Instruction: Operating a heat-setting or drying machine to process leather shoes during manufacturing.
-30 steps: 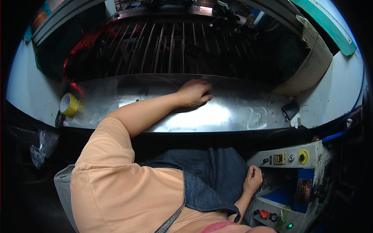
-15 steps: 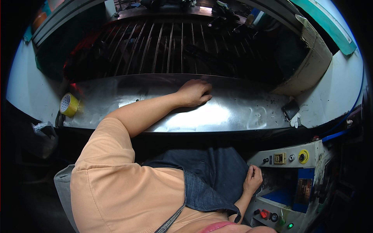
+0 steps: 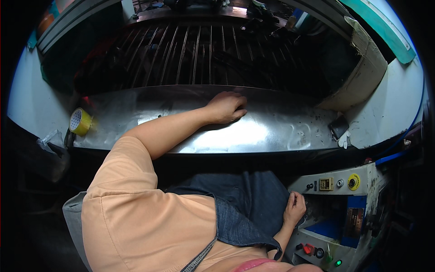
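Note:
My left hand rests on a shiny metal ledge, its fingers curled in and nothing visible in them. The forearm reaches in from the left across the metal. Lower right, my right hand lies beside the dark denim apron over my lap, next to a control panel. Its fingers are loosely bent and slightly apart, with no object seen in them. Past the ledge runs a dark bed of thin shiny bars.
A yellow tape roll stands at the ledge's left end. A dark wallet-like item and a white glove-like piece lie at its right end. A worn cardboard sheet leans by the right wall. Dark objects sit beyond the bars.
The shiny bars have shifted slightly to the left. The clear plastic at the far left has moved a little. Both hands keep their places.

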The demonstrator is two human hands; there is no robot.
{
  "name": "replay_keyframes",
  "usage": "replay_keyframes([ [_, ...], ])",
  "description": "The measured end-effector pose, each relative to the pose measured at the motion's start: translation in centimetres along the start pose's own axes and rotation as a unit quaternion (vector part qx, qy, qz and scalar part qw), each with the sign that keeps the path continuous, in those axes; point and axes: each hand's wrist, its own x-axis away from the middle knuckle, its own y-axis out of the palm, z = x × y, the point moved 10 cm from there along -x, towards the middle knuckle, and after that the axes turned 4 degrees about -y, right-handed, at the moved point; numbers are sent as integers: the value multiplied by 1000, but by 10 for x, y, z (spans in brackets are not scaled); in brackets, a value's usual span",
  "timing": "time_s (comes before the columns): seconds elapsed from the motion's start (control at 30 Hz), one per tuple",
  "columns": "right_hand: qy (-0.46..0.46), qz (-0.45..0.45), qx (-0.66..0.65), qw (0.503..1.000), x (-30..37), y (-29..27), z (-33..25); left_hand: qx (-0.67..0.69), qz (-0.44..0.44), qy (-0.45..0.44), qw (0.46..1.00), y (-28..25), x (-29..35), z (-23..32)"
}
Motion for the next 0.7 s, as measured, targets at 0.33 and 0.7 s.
replay_keyframes([
  [0.33, -3, 0, -1, 1000, 1, 0, 0, 0, -2, -1, 1000, 0, 0, 1],
  [0.7, -15, 14, 2, 1000, 0, -3, -4, -1, -7, -5, 1000, 1, -1, -1],
])
